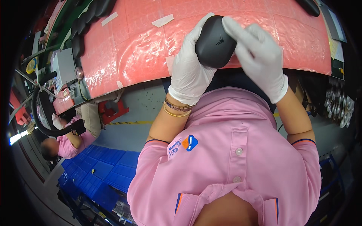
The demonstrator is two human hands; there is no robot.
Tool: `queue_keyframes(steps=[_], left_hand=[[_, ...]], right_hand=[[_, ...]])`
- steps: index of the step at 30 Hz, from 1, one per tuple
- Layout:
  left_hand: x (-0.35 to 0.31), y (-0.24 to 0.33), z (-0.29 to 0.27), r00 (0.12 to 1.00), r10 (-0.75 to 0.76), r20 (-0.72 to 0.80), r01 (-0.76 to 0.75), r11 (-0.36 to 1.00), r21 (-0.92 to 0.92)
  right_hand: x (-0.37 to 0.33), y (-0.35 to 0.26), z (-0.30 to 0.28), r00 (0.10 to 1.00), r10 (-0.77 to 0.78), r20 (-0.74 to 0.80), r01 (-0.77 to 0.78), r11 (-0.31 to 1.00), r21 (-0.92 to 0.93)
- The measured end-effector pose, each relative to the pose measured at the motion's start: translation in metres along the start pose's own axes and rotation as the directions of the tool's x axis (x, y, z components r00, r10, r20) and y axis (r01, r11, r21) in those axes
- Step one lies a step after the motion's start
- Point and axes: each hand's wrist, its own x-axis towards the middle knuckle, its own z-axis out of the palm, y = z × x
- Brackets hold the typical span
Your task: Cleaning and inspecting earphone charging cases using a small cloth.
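Note:
A smooth black oval shell with a small dark mark on its face is held above the near edge of the red-covered table. My left hand, in a white glove, is closed around its left side and underside. Beside its right edge is my right hand, also white-gloved and blurred by motion. One of its fingers reaches to the shell's upper right rim and appears to touch it. The other fingers are partly curled, and whether they hold anything is hidden by the blur.
Red glossy sheeting with strips of tape covers the table. Several black rounded pieces line its left end, near a grey box. Another black piece lies far right. A co-worker sits at left by blue bins.

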Motion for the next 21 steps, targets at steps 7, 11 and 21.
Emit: queue_keyframes(steps=[7, 11, 21], left_hand=[[-0.006, -0.006, 0.006, 0.995, 0.077, 0.065, -0.082, 0.993, 0.087], [-0.013, -0.011, 0.017, 0.99, 0.114, 0.084, -0.125, 0.983, 0.132], [-0.016, -0.005, 0.017, 0.996, 0.076, 0.047, -0.079, 0.993, 0.083]], right_hand=[[0.001, -0.015, 0.002, 0.998, -0.021, -0.06, 0.019, 0.999, -0.032], [0.023, -0.01, -0.007, 0.984, 0.172, 0.044, -0.177, 0.971, 0.158], [-0.017, -0.037, -0.013, 0.962, -0.227, 0.152, 0.215, 0.972, 0.096]])
